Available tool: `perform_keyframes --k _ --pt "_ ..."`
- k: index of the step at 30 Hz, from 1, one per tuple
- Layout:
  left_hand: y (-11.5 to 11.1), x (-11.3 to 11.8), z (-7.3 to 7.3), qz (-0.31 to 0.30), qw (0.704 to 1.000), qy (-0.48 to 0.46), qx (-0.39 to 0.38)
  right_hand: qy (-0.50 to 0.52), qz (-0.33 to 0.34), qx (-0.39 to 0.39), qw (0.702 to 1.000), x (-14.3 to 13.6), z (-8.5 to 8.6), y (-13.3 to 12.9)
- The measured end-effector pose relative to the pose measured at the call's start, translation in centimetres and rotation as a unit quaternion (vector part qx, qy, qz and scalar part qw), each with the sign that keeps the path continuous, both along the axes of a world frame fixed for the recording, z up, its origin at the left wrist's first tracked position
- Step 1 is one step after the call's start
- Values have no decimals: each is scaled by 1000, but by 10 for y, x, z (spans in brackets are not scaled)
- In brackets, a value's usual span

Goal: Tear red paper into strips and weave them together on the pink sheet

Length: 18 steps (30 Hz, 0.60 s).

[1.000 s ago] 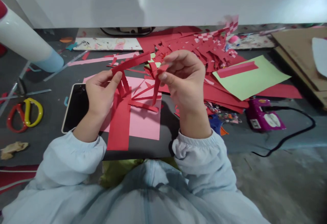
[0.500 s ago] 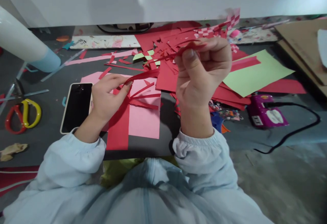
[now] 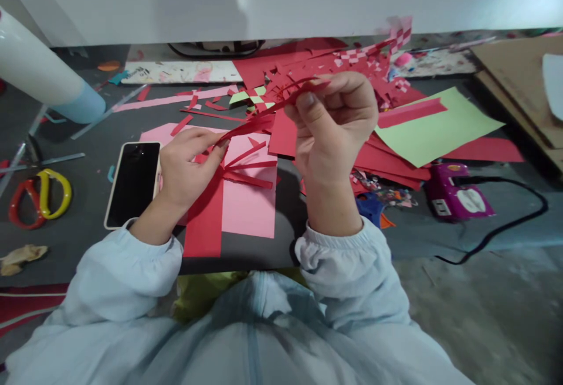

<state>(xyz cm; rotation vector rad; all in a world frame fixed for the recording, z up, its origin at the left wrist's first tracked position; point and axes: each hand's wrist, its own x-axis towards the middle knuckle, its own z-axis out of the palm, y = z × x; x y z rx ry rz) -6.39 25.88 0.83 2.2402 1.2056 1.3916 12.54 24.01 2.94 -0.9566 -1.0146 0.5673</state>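
My left hand pinches the near end of some red paper strips between thumb and fingers. Raised to the right, my right hand has its fingers closed on the far ends of the strips, which stretch between both hands. Below my left hand, a red sheet with several cut strips fanning out at its top lies over a pink sheet. The exact number of strips held cannot be made out.
A phone and scissors lie at the left, near a white and blue bottle. Red scraps pile up behind my right hand. A green sheet, purple box with a black cable and cardboard are at the right.
My right hand has moved left and slightly down, nearer my left hand, still gripping the strips. The strips between the hands hang at a shorter span. My left hand has hardly moved.
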Motion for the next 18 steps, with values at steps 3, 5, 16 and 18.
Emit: perform_keyframes --k 3,5,16,18 --pt "-1 1 -1 1 1000 6 9 5 1 -3 1000 1 -2 0" --pt "-1 1 0 3 1000 10 5 -27 8 -36 999 2 -3 0" --pt "0 0 1 16 1000 5 -25 20 19 1 1000 -1 0 0" --pt "0 0 1 13 1000 3 -19 -25 10 -26 999 1 -3 1"
